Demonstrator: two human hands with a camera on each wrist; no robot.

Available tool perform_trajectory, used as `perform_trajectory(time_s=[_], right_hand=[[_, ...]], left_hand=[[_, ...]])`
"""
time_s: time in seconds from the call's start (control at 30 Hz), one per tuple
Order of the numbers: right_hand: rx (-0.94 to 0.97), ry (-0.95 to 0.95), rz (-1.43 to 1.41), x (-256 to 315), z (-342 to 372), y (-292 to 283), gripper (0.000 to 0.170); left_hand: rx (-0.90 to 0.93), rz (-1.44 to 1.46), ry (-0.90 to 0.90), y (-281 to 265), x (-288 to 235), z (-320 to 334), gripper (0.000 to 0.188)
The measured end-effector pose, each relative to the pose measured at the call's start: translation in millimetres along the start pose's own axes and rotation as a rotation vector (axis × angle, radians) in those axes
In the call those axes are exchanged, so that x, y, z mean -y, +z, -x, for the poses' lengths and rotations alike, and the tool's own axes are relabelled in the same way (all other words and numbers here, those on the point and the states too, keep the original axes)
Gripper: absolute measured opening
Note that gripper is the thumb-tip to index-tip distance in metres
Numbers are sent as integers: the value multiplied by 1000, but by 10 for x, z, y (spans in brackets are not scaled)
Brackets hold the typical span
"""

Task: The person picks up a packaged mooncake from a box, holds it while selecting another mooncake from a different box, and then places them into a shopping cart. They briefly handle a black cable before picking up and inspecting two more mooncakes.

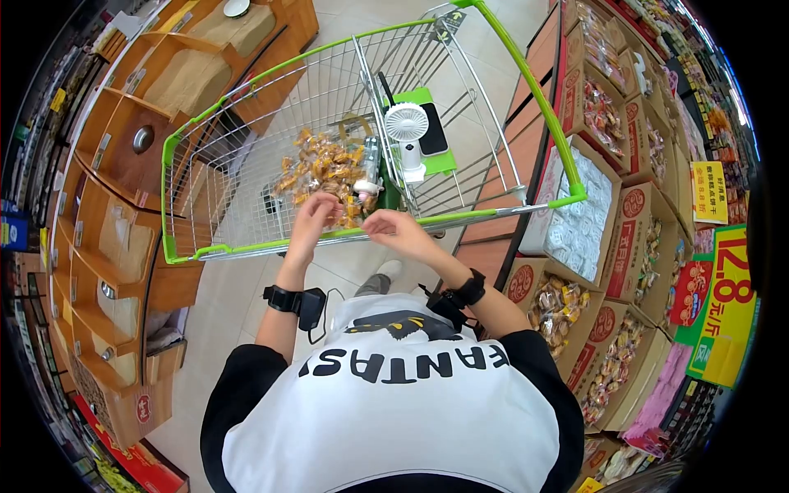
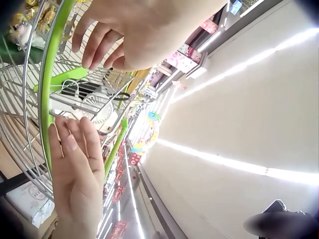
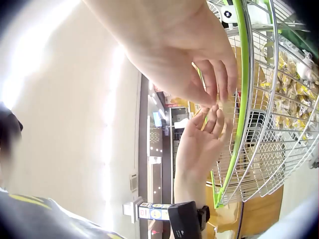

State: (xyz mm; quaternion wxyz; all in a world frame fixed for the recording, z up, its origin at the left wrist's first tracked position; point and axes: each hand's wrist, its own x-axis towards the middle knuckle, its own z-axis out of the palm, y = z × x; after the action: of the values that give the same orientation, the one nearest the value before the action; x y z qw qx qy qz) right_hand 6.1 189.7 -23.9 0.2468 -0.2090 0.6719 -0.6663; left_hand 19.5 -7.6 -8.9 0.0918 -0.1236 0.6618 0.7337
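Note:
My left hand hovers at the near rail of a shopping cart, its fingers loosely bent. Just to its right, my right hand hangs over the same rail with relaxed fingers. Neither hand holds anything visible. In the right wrist view, the fingertips of the right hand overlap those of the left hand. Beyond them in the basket lies a large clear bag of yellow-wrapped snacks. Beside it sit a small white and pink item and a dark green object.
The cart's child seat bears a white handheld fan, a black phone and a green panel. Wooden display bins line the left side. On the right stand cardboard boxes of wrapped snacks and a yellow price sign.

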Motion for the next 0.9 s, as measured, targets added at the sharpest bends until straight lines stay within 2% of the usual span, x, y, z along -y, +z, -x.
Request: perform_trajectory(time_s=[0.2, 0.37, 0.53, 0.7, 0.9], right_hand=[[-3, 34, -11, 137, 307, -94, 18], [-87, 16, 19, 168, 576, -190, 17], [-249, 51, 31, 209, 877, -308, 14], [-439, 48, -97, 168, 1226, -438, 16], [-681, 85, -93, 232, 1724, -506, 17]], left_hand=[[134, 28, 56, 344, 10, 44, 14], [348, -4, 36, 638, -74, 51, 13], [568, -56, 45, 937, -120, 42, 14], [778, -101, 31, 1243, -115, 8, 15], [940, -126, -5, 1607, -81, -1, 14]])
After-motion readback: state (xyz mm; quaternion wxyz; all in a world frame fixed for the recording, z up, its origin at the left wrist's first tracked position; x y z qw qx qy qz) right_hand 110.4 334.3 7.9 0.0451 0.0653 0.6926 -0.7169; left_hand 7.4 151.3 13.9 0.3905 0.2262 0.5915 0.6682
